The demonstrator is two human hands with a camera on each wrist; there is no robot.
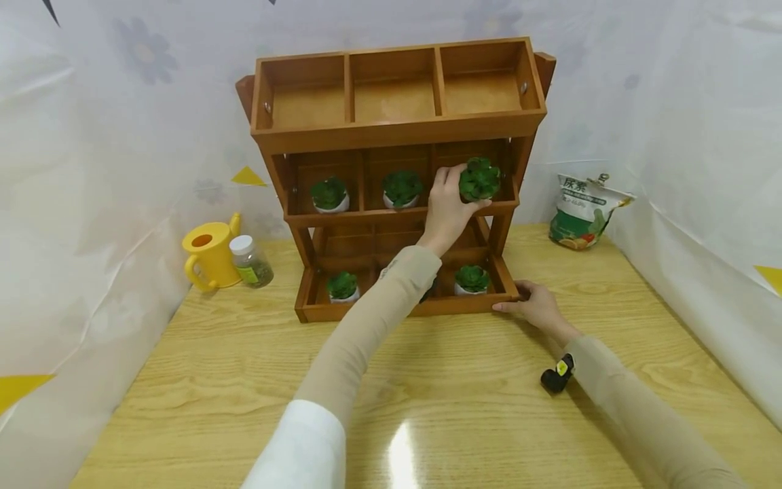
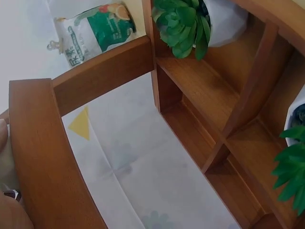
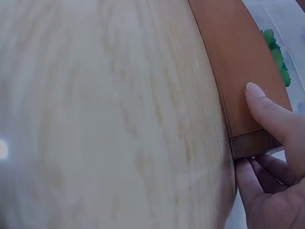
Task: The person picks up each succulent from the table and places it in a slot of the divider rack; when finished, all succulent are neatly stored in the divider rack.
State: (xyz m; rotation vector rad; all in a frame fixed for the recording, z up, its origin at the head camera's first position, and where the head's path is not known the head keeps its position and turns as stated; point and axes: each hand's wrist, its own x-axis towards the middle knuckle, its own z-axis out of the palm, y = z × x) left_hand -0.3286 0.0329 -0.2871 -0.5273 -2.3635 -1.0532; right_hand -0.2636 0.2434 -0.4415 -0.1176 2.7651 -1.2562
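My left hand point(image 1: 446, 207) grips a potted succulent point(image 1: 479, 178) at the right compartment of the middle tier of a wooden plant shelf point(image 1: 397, 136). Its pot is mostly hidden behind the hand and the tier's front board. In the left wrist view, only part of the left hand's fingers point(image 2: 7, 176) shows, behind a wooden rail. My right hand point(image 1: 534, 309) holds the shelf's lower front right corner; in the right wrist view its thumb point(image 3: 269, 112) lies on the front board, with the other fingers bent at the board's end.
Two succulents point(image 1: 330, 195) point(image 1: 402, 188) stand in the middle tier. Lower succulents point(image 1: 343, 286) point(image 1: 472, 279) sit left and right on the bottom tier. A yellow watering can point(image 1: 216, 255) and a small jar point(image 1: 252, 261) stand left; a clipped bag point(image 1: 586, 214) stands right.
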